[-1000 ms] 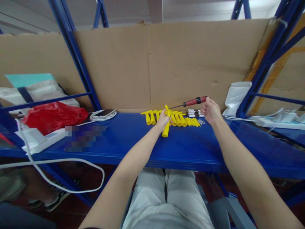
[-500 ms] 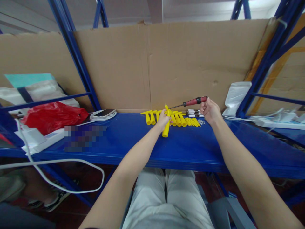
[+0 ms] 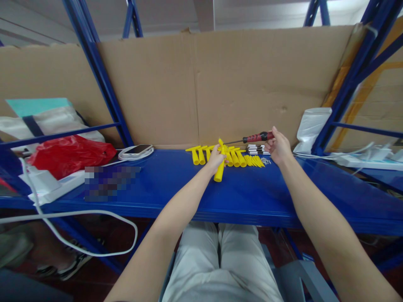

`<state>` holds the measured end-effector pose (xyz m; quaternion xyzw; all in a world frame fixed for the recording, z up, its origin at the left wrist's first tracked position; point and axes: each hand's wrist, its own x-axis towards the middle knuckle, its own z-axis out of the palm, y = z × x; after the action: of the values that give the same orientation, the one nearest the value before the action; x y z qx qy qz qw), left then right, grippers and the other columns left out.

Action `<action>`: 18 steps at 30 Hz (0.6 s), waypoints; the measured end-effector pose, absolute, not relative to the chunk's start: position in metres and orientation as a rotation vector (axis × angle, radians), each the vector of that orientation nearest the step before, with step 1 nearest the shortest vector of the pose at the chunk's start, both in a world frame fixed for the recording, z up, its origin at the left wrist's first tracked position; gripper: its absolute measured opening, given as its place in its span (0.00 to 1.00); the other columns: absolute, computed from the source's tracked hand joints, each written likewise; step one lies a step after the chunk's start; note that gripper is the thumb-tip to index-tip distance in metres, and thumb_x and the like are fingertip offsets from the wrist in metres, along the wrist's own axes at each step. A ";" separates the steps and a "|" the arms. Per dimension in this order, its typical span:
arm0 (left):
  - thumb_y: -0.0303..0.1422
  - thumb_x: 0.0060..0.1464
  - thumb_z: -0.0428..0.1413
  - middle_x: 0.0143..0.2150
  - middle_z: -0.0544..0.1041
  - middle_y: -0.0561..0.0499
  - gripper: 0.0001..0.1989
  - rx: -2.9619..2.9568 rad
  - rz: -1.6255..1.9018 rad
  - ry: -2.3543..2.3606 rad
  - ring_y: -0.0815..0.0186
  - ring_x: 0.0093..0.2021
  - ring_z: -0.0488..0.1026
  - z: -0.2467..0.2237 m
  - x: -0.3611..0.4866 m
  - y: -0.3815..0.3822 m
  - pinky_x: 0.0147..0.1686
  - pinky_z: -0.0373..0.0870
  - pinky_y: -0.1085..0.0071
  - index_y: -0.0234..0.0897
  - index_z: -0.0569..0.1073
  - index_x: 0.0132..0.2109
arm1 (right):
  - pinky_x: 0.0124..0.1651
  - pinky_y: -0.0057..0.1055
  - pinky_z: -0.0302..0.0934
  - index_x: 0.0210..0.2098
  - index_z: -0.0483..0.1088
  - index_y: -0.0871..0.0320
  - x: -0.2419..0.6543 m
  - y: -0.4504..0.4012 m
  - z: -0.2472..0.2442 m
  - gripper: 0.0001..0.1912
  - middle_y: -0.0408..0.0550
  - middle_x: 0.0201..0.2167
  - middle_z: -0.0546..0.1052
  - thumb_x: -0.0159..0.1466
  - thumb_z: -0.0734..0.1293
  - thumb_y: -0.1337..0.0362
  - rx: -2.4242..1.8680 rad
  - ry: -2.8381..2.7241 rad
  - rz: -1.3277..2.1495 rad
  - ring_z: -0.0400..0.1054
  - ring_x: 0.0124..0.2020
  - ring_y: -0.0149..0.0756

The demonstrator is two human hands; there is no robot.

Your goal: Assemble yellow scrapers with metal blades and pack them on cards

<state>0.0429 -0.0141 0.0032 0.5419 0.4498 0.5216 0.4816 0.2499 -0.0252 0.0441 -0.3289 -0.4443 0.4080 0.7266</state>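
My left hand (image 3: 215, 159) is closed round a yellow T-shaped plastic piece (image 3: 218, 173), its wide tube end pointing down toward me. In my right hand (image 3: 279, 147) is the butt of a red and black screwdriver (image 3: 256, 137), held between the fingers. The screwdriver lies nearly level, and its thin shaft reaches left to the upper part of the yellow piece. Whether the tip touches a screw there is too small to tell. Behind my left hand, several like yellow T-shaped pieces (image 3: 201, 156) lie in a row on the blue table (image 3: 245, 195).
Right of the row lie flat yellow pieces (image 3: 255, 161), small metal bits (image 3: 266, 161) and black-and-white strips (image 3: 256, 149). A cardboard panel (image 3: 245, 84) stands behind. On the left are a phone (image 3: 140, 149), coiled white cable (image 3: 126, 155), and a red bag (image 3: 74, 155).
The screwdriver's handle end has dropped slightly and my right fingers have shifted around it. My left hand and the yellow piece stay almost in place.
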 end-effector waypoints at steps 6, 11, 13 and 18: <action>0.17 0.50 0.47 0.51 0.72 0.43 0.34 1.324 1.274 1.070 0.71 0.26 0.74 0.004 0.043 -0.014 0.14 0.58 0.82 0.43 0.54 0.62 | 0.13 0.20 0.46 0.29 0.62 0.55 0.246 -0.032 0.048 0.19 0.33 0.12 0.58 0.53 0.70 0.47 -0.700 -0.980 0.906 0.52 0.12 0.22; 0.19 0.49 0.51 0.50 0.72 0.44 0.34 1.311 1.274 1.121 0.72 0.25 0.73 0.004 0.042 -0.013 0.16 0.61 0.81 0.45 0.56 0.62 | 0.14 0.20 0.51 0.27 0.60 0.55 0.245 -0.033 0.049 0.16 0.34 0.16 0.65 0.56 0.70 0.53 -0.696 -1.015 0.927 0.57 0.14 0.23; 0.20 0.49 0.52 0.49 0.73 0.44 0.34 1.314 1.272 1.119 0.72 0.25 0.73 0.003 0.043 -0.012 0.16 0.62 0.81 0.45 0.56 0.61 | 0.14 0.20 0.51 0.27 0.59 0.55 0.247 -0.030 0.047 0.18 0.34 0.16 0.64 0.55 0.71 0.52 -0.705 -1.010 0.905 0.56 0.14 0.23; 0.19 0.49 0.50 0.50 0.72 0.43 0.34 1.339 1.265 1.100 0.71 0.25 0.74 0.002 0.043 -0.013 0.15 0.60 0.82 0.45 0.55 0.62 | 0.14 0.20 0.49 0.26 0.56 0.55 0.251 -0.023 0.044 0.25 0.33 0.17 0.61 0.48 0.73 0.48 -0.696 -0.958 0.833 0.57 0.15 0.22</action>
<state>0.0432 -0.0131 0.0015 0.5483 0.4505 0.5179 0.4777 0.2509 -0.0230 0.0438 -0.3183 -0.4383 0.3811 0.7492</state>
